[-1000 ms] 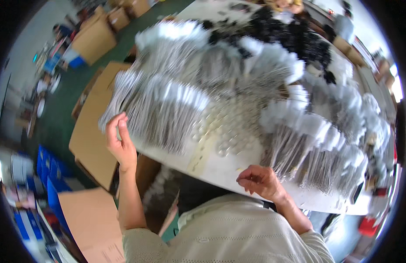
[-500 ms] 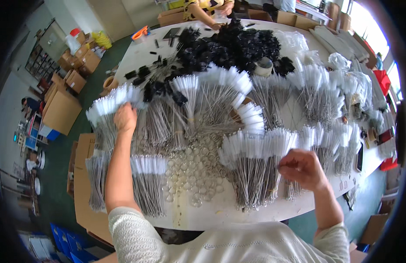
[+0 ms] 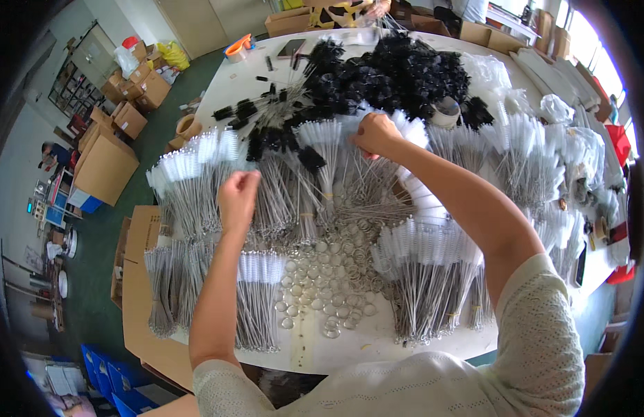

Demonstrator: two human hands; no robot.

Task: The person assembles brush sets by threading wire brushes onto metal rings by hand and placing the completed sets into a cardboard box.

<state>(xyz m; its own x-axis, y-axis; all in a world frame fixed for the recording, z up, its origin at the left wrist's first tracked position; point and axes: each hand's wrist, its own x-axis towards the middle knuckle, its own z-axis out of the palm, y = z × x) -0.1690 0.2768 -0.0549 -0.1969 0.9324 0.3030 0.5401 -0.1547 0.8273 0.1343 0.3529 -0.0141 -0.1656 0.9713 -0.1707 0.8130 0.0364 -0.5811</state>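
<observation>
Bundles of thin wire brushes with white bristle tips (image 3: 433,243) lie fanned across a round white table (image 3: 336,347). My right hand (image 3: 376,134) reaches far over the table and is closed on white brush heads (image 3: 412,128) at the edge of a pile of black brushes (image 3: 398,69). My left hand (image 3: 238,197) hovers with its fingers bunched over the left bundles (image 3: 197,167). Whether it holds a brush is unclear. Several loose metal rings (image 3: 322,278) lie between my arms.
Cardboard boxes (image 3: 103,163) stand on the green floor at the left, with flat cardboard (image 3: 137,292) by the table edge. Blue crates (image 3: 117,389) sit at the lower left. Plastic bags (image 3: 555,108) and more white brush bundles fill the right side. A tape roll (image 3: 237,48) lies far back.
My right hand has moved from the near bundle up to the white brush heads by the black pile. My left hand has shifted right and nearer, off the far-left bundle.
</observation>
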